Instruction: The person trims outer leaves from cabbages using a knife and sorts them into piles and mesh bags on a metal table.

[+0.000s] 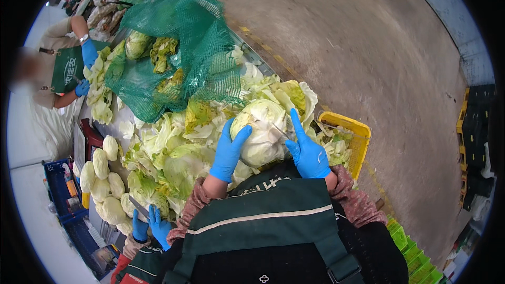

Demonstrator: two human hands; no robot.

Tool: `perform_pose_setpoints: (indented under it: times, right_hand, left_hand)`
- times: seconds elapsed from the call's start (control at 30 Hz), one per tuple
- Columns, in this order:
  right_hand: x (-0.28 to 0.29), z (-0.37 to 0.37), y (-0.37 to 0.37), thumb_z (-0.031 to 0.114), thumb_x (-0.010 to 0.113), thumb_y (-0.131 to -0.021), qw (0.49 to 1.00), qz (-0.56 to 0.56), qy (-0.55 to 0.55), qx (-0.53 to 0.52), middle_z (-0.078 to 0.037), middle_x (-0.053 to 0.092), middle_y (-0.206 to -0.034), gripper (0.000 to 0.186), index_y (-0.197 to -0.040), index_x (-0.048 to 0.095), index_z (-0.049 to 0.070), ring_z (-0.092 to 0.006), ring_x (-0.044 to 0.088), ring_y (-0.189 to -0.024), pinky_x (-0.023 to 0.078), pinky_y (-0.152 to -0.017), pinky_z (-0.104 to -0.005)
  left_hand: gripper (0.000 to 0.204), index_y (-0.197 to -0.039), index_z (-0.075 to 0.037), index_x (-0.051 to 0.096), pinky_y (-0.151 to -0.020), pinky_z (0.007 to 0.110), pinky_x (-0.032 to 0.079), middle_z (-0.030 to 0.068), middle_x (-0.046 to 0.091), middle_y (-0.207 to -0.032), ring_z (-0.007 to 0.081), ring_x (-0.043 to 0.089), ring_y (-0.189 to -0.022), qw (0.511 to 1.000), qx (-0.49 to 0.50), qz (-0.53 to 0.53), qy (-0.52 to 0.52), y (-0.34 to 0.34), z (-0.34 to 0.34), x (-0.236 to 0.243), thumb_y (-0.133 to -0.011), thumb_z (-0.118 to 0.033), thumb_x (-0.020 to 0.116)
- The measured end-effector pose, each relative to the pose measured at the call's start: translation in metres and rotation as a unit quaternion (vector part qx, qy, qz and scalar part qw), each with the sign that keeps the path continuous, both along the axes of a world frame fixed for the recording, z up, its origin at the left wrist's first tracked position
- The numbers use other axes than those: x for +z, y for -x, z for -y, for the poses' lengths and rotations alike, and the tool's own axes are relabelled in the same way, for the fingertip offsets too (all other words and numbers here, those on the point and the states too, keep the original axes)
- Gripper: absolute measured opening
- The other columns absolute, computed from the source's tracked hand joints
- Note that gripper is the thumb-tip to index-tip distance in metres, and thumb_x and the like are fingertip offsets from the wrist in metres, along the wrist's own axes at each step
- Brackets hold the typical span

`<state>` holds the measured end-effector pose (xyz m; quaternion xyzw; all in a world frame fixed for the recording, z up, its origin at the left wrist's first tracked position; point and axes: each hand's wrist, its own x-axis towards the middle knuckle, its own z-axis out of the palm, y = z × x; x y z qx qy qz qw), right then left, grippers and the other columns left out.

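Cabbage (259, 138): left grip (229, 152) clasps it, right grip (311, 159) clasps knife (280, 131); leaves (179, 163), green netting (192, 76), yellow crate (360, 147) surround it.

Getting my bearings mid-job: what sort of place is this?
Probably a vegetable-processing workroom: heaped loose leaves, a group of pale, smooth heads, and a green mesh sack.

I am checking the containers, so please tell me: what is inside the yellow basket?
Loose pale-green leaves lie inside the yellow basket. Its bottom and anything beneath the leaves are covered; the right hand and sleeve also hide part of its near side.
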<state>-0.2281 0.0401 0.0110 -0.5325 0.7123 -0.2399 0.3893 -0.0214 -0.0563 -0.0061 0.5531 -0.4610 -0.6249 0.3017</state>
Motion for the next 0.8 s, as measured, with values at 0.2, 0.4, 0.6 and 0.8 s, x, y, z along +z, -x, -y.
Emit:
perform_pose_setpoints:
  times: [0.2, 0.4, 0.6, 0.8]
  right_hand:
    - [-0.009, 0.023, -0.006, 0.049, 0.042, -0.098, 0.998, -0.056, -0.038, -0.013, -0.027, 0.064, -0.093, 0.069, -0.155, 0.014, 0.022, -0.0445, 0.062, -0.079, 0.049, -0.067, -0.0498]
    - [-0.075, 0.017, 0.012, 0.045, 0.038, -0.103, 0.988, 0.086, 0.102, -0.072, -0.02, 0.068, -0.09, 0.047, -0.144, 0.046, 0.023, -0.0303, 0.063, -0.07, 0.05, -0.07, -0.041]
    - [-0.006, 0.048, 0.012, 0.047, 0.056, -0.093, 0.991, 0.115, -0.051, -0.039, -0.019, 0.066, -0.101, 0.062, -0.144, 0.043, 0.014, -0.0294, 0.062, -0.094, 0.049, -0.085, -0.035]
    - [0.003, 0.049, -0.006, 0.05, 0.074, -0.077, 0.976, -0.058, 0.209, 0.026, -0.015, 0.063, -0.102, 0.076, -0.14, 0.048, 0.018, -0.0333, 0.064, -0.086, 0.052, -0.074, -0.0428]
  left_hand:
    - [0.07, -0.138, 0.003, 0.039, -0.096, 0.032, 0.045, 0.0162, 0.055, -0.126, 0.0202, 0.055, -0.113, 0.991, -0.063, 0.059, 0.103, 0.006, -0.006, -0.003, -0.085, -0.026, 0.074]
    - [0.075, -0.143, 0.002, 0.033, -0.102, 0.034, 0.043, 0.0159, 0.051, -0.133, 0.0228, 0.052, -0.12, 0.998, -0.027, -0.054, 0.014, -0.005, -0.009, -0.016, -0.083, -0.017, 0.074]
    - [0.076, -0.145, 0.001, 0.032, -0.106, 0.035, 0.039, 0.0137, 0.05, -0.137, 0.0232, 0.05, -0.124, 0.981, 0.002, -0.184, -0.059, -0.034, -0.015, -0.035, -0.082, -0.016, 0.071]
    - [0.078, -0.144, 0.001, 0.036, -0.108, 0.036, 0.037, 0.0126, 0.049, -0.139, 0.0235, 0.048, -0.126, 0.984, -0.048, -0.168, -0.039, -0.045, -0.009, -0.024, -0.077, -0.015, 0.072]
